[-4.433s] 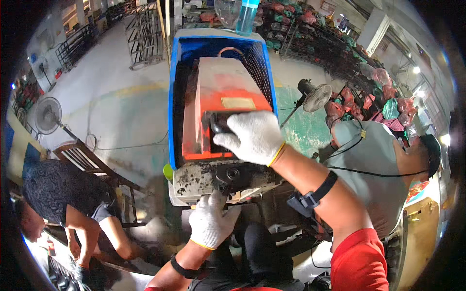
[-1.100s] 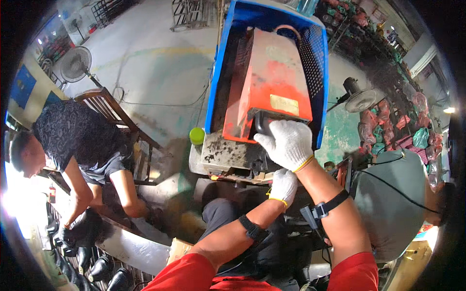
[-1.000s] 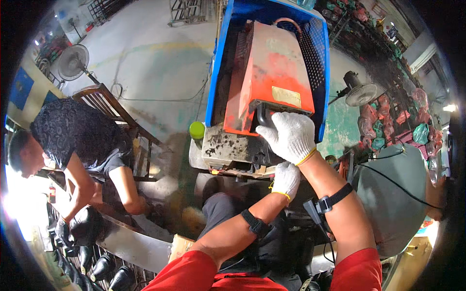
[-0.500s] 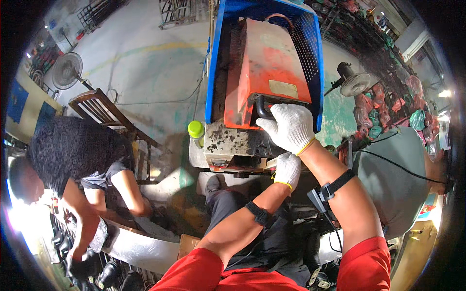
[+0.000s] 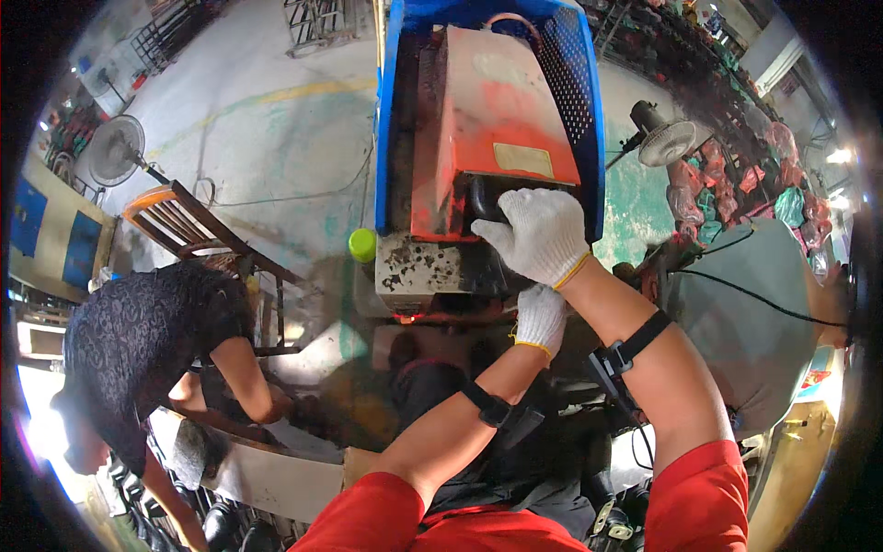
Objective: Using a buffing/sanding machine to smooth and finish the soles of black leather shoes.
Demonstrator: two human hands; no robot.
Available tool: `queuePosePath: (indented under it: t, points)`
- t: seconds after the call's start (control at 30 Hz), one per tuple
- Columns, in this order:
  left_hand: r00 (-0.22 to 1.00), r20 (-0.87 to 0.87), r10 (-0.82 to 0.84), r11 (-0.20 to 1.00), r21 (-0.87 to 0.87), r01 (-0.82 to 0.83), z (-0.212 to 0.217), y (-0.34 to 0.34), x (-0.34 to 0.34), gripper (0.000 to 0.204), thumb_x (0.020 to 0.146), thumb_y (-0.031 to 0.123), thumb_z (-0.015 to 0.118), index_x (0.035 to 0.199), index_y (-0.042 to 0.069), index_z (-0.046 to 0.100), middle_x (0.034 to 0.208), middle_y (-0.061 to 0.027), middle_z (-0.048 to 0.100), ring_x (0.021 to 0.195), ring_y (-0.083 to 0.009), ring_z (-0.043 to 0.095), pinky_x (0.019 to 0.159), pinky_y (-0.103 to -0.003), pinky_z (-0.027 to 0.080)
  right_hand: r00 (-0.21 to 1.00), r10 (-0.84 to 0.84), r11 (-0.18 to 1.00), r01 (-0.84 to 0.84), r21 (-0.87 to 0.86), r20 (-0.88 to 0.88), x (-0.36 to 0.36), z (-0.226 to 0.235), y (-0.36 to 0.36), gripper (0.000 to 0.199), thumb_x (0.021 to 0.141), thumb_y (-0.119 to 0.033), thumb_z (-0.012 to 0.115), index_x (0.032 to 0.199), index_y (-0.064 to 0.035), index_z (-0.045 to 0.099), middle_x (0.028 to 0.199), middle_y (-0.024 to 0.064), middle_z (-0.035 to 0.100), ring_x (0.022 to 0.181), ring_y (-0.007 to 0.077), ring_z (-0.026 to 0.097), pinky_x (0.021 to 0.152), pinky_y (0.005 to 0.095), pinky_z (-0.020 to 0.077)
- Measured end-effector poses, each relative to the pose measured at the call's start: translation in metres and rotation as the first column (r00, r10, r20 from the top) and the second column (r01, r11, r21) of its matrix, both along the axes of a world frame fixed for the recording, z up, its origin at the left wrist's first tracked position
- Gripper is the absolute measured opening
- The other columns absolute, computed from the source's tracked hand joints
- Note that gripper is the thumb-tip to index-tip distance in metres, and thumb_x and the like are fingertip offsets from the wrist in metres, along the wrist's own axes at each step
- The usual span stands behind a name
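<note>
In front of me stands a machine with a worn red and grey sloped cover (image 5: 510,101) and a paint-chipped metal front block (image 5: 414,267). My right hand (image 5: 543,237), in a white knitted glove, is closed around the black curved handle (image 5: 482,196) at the cover's front edge, its thumb below the handle. Lower down, my left hand (image 5: 541,317), gloved alike, reaches to the underside of the machine's front, just below the right wrist. Its fingers are hidden there, so what it touches cannot be made out.
A blue perforated crate wall (image 5: 596,120) surrounds the machine's cover. A bottle with a lime-green cap (image 5: 362,245) stands beside the front block. At left, a person in dark clothes (image 5: 156,340) bends down near a wooden chair (image 5: 198,221). Fans (image 5: 667,143) stand on both sides.
My view has shifted slightly, and both hands keep nearly the same place at the machine. An orange-red glow shows more plainly under its front edge. The person at left bends lower.
</note>
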State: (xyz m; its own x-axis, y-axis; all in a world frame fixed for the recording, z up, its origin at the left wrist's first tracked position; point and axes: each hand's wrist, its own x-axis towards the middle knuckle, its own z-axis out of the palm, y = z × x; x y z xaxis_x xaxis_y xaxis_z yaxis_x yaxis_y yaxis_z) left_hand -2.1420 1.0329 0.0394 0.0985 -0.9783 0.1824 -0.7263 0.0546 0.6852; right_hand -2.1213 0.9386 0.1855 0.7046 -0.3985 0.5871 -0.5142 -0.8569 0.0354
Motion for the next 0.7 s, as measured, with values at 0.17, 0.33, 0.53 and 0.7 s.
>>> queuePosePath:
  t: [0.17, 0.33, 0.53, 0.7]
  points:
    - [0.994, 0.107, -0.038, 0.999, 0.005, 0.038, -0.005, 0.003, 0.006, 0.013, 0.092, 0.018, 0.076, 0.101, 0.009, 0.08, 0.095, -0.0191, 0.078, 0.092, -0.0412, 0.076, 0.082, -0.05, 0.059, 0.999, 0.022, 0.999, -0.021, -0.027, 0.033, 0.002, -0.003, -0.003, 0.049, 0.095, -0.058, 0.075, 0.079, -0.0133, 0.065, 0.069, 0.0087, 0.065, 0.067, 0.0331, 0.071, 0.061, 0.0495, 0.0532]
    - [0.986, 0.059, -0.155, 0.984, 0.103, 0.148, 0.011, -0.002, -0.001, 0.02, 0.098, 0.017, 0.071, 0.113, 0.007, 0.08, 0.111, -0.0216, 0.079, 0.104, -0.0388, 0.076, 0.09, -0.048, 0.059, 0.999, -0.032, 0.999, 0.033, 0.015, -0.042, -0.012, -0.006, -0.004, 0.049, 0.095, -0.059, 0.075, 0.08, -0.0131, 0.067, 0.07, 0.0098, 0.067, 0.069, 0.0338, 0.073, 0.062, 0.0501, 0.0542]
    - [-0.646, -0.744, 0.173, 0.982, 0.082, 0.169, -0.01, -0.034, -0.014, 0.046, 0.122, 0.038, 0.045, 0.152, 0.006, 0.058, 0.146, -0.0157, 0.067, 0.132, -0.033, 0.064, 0.116, -0.052, 0.052, 0.991, -0.073, 0.997, 0.076, 0.024, -0.114, 0.0, 0.002, 0.0, 0.046, 0.09, -0.055, 0.082, 0.089, -0.0099, 0.073, 0.072, 0.0116, 0.07, 0.068, 0.0348, 0.073, 0.062, 0.0503, 0.055]
    - [-0.57, -0.806, 0.16, 0.978, 0.051, 0.202, -0.005, -0.046, 0.007, 0.05, 0.12, 0.044, 0.046, 0.154, 0.009, 0.057, 0.154, -0.0162, 0.064, 0.135, -0.0327, 0.062, 0.119, -0.053, 0.049, 0.976, -0.093, 0.987, 0.117, 0.112, -0.196, 0.023, 0.022, 0.012, 0.048, 0.094, -0.057, 0.078, 0.088, -0.0099, 0.072, 0.078, 0.0165, 0.074, 0.073, 0.04, 0.074, 0.067, 0.0553, 0.056]
